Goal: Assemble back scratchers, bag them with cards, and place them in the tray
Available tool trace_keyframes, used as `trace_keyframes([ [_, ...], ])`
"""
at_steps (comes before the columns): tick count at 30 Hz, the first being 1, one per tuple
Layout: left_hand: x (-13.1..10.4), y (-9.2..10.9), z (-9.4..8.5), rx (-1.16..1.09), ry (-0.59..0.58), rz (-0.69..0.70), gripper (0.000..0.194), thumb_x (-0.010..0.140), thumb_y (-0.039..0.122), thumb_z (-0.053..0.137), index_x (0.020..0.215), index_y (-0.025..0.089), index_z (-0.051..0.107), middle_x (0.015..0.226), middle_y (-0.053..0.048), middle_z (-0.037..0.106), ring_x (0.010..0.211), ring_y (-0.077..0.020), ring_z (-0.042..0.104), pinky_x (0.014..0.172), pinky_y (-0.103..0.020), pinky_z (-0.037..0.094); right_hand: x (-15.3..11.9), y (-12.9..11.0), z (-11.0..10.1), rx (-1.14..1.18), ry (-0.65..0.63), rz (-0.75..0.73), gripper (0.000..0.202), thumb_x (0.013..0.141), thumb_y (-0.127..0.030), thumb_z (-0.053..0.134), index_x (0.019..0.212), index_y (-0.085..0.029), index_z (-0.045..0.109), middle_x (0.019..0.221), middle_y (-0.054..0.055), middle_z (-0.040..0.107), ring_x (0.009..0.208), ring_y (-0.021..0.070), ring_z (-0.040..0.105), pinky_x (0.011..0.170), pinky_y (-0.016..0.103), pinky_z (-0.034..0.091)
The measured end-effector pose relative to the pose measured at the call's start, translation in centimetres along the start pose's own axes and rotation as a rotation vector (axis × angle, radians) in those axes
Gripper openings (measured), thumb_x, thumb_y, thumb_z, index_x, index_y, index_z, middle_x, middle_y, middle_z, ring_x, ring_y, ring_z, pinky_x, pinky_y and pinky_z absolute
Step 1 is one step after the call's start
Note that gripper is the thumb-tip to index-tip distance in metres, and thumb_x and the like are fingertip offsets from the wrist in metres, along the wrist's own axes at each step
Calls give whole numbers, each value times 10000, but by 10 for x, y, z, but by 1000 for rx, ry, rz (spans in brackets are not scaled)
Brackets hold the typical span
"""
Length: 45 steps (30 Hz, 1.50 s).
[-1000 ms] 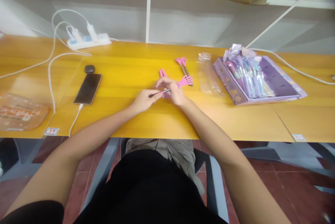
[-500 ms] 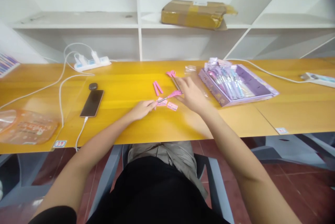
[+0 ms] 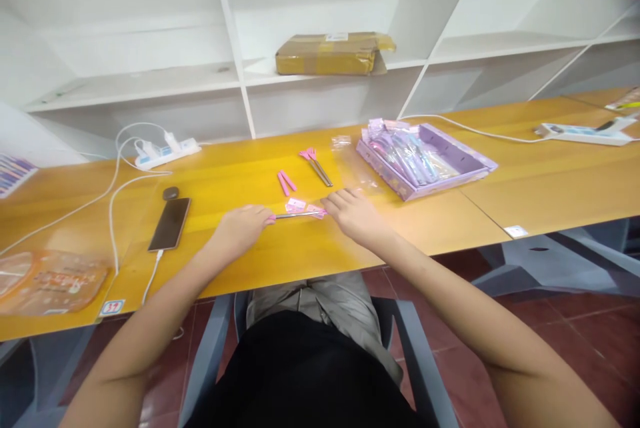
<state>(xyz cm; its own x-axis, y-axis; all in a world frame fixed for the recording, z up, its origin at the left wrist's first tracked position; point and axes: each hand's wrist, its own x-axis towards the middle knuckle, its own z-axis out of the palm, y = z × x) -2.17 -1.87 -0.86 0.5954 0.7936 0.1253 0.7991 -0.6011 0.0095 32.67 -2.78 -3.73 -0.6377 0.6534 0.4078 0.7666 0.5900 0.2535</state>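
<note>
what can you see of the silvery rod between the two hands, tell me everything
The silvery rod is thin, straight and shiny, metal by its look, with pink showing at each end beside the fingers. The left hand grips one end and the right hand the other, hiding parts of both ends. It lies nearly level from side to side, in front of the small pink cards. Whether it touches the table cannot be told.

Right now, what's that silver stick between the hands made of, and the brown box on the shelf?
Silver stick: probably smooth metal, because it gleams.
Brown box: likely cardboard, judging by its colour and ragged right end; glossy patches may be tape.
</note>
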Motion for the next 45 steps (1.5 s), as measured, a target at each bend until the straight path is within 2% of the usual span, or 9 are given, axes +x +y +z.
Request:
trace_keyframes([
  [6, -59, -95, -26, -52, 38, -43, 513, 1136, 540, 411, 1053, 247, 823, 1029, -116, 831, 1023, -312, 710, 951, -422, 554, -107, 108, -12, 13, 32, 180, 414, 1109, -167, 461, 1400, -185, 755, 1388, 163, 797, 1210, 330, 688, 1003, 482, 507],
  [10, -94, -122, -24, -110, -8, -139, 528, 1098, 601, 428, 1021, 269, 831, 1025, -96, 835, 1006, -306, 751, 933, -408, 579, -173, 145, -18, 97, 8, 312, 402, 1090, -259, 472, 1335, -254, 792, 1368, 162, 811, 1200, 353, 718, 1018, 519, 538],
  [13, -106, -114, -13, -159, -60, -137, 566, 1103, 640, 400, 1063, 254, 811, 1124, -99, 849, 1080, -311, 782, 1012, -425, 593, -191, 137, -23, 129, -58, 367, 416, 1071, -298, 480, 1367, -276, 771, 1419, 176, 782, 1276, 379, 704, 1070, 551, 538],
  [18, -116, -103, -5, -204, -36, -201, 605, 1091, 712, 418, 1210, 228, 762, 1234, -130, 839, 1085, -319, 807, 982, -431, 623, -195, 108, -36, 176, -4, 468, 415, 1089, -374, 489, 1419, -270, 718, 1415, 215, 743, 1272, 397, 719, 1068, 580, 585],
  [24, -134, -105, 0, -224, 5, -123, 537, 1131, 631, 417, 1166, 264, 808, 1191, -84, 830, 1094, -273, 796, 1019, -390, 607, -212, 95, -48, 373, 172, 798, 271, 970, -473, 685, 1180, -301, 686, 1269, 195, 667, 934, 296, 771, 827, 482, 697],
  [29, -146, -96, 12, -223, 17, -125, 552, 1129, 647, 425, 1122, 270, 828, 1119, -74, 851, 1043, -270, 812, 983, -377, 623, -226, 90, -45, 450, 140, 726, 194, 1024, -505, 667, 1074, -324, 714, 1111, 129, 707, 909, 278, 761, 751, 436, 711],
  [37, -139, -87, 11, -271, 38, -95, 551, 1138, 637, 417, 1174, 246, 803, 1217, -87, 843, 1122, -262, 809, 1027, -379, 624, -225, 79, -46, 335, 175, 697, 143, 1044, -451, 634, 1046, -335, 718, 1097, 150, 807, 1030, 355, 808, 943, 543, 660],
  [42, -141, -92, 18, -264, 69, -104, 565, 1140, 635, 415, 1158, 239, 817, 1184, -94, 854, 1118, -276, 811, 1051, -396, 619, -234, 78, -27, 469, 227, 775, 219, 1030, -512, 664, 1022, -312, 753, 1013, 97, 837, 833, 317, 827, 758, 480, 685],
  [45, -144, -92, 23, -263, 65, -111, 559, 1146, 615, 409, 1175, 247, 827, 1212, -94, 857, 1141, -273, 814, 1060, -386, 625, -232, 79, -15, 479, 256, 790, 255, 1038, -521, 658, 1016, -291, 764, 1010, 85, 839, 821, 299, 824, 776, 462, 682],
])
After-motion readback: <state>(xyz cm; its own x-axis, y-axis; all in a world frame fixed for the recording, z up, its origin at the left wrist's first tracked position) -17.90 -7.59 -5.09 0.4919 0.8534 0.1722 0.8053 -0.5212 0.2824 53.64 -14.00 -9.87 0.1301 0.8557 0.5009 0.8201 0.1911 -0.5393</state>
